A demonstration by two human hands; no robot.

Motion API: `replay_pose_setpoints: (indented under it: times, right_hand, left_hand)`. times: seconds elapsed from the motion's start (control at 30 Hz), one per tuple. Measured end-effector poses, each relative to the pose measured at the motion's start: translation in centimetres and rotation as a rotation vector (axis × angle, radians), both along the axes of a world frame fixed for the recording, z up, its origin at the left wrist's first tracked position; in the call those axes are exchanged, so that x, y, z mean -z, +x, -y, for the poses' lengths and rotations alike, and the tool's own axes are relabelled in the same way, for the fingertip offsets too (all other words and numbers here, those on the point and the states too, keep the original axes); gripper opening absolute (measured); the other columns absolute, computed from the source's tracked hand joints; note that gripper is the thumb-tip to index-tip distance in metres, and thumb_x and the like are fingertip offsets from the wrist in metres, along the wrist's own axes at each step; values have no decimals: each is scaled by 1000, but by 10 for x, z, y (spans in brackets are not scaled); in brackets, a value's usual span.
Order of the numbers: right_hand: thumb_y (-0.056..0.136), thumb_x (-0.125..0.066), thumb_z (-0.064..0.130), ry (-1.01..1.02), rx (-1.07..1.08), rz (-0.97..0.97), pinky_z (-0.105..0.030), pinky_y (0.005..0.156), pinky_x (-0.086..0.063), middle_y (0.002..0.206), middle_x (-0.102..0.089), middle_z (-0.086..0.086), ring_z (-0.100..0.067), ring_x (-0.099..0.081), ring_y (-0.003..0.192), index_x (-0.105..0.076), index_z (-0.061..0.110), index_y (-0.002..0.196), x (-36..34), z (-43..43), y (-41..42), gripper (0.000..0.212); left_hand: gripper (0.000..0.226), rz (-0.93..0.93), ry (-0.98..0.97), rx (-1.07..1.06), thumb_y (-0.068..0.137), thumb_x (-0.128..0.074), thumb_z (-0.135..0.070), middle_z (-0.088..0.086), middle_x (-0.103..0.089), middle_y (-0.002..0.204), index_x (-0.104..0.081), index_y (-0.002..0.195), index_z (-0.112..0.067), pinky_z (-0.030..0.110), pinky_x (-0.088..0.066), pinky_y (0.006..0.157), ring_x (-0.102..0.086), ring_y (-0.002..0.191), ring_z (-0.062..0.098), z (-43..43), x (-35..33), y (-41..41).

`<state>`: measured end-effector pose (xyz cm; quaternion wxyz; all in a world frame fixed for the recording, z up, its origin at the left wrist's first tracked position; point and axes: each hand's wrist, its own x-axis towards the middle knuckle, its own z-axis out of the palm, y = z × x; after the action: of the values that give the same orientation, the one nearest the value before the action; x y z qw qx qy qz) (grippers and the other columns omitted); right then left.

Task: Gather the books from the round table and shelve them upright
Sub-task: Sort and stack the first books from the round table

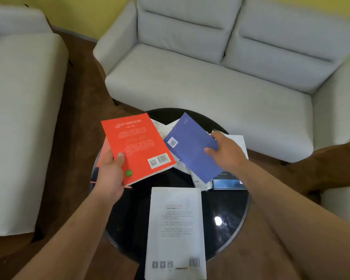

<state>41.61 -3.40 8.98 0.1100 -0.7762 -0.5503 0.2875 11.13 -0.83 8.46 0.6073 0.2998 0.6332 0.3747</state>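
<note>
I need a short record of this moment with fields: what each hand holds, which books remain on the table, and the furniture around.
left hand: holds the red book, thumb on its back cover
right hand: grips the purple book at its right edge
still on round table: white book lying flat at the near edge; several more books under the purple one
books upright: none
furniture: grey sofa behind the table
shelf: not in view

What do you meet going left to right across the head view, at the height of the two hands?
Armchair → left hand → red book → purple book → right hand → sofa.
</note>
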Motion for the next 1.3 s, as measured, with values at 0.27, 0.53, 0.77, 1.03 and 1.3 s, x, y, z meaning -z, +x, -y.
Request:
replay_pose_setpoints:
  times: [0.27,0.53,0.77,1.03,1.3]
  right_hand:
    - [97,-60,13,243,282,-361,-29,93,-40,128,-55,14,-8,-50,113,-45,26,147,-43,93,10,54]
    - [99,-58,10,32,556,-648,-49,104,-50,130,-66,1,-27,-63,117,-58,26,138,-13,178,-11,42]
    - [103,-54,15,-157,659,-909,-51,95,-56,119,-72,0,-28,-70,106,-62,29,126,10,217,-36,28]
    - [103,-55,21,-263,560,-794,-42,92,-56,125,-63,2,-21,-64,110,-51,29,131,24,220,-73,29]
    - [96,-66,20,-321,626,-984,-47,86,-60,117,-71,-3,-26,-72,104,-56,30,127,30,204,-81,34]
  left_hand:
    - [33,59,24,231,102,-42,-40,-1,-73,120,-53,133,-39,54,-56,93,-73,106,26,110,-24,-8]
    - [31,-150,-81,422,104,-47,-29,-1,-75,112,-51,129,-47,52,-57,91,-75,99,24,183,1,-11]
    - [55,-571,-22,544,82,-67,-46,-2,-63,121,-45,132,-38,50,-57,92,-65,108,19,182,65,-11]
    - [59,-285,-184,313,102,-47,-43,5,-55,142,-28,154,-20,48,-50,99,-66,111,28,168,28,8]
    - [30,-92,-173,349,103,-43,-45,1,-76,109,-50,132,-38,52,-56,91,-76,94,24,156,36,17]
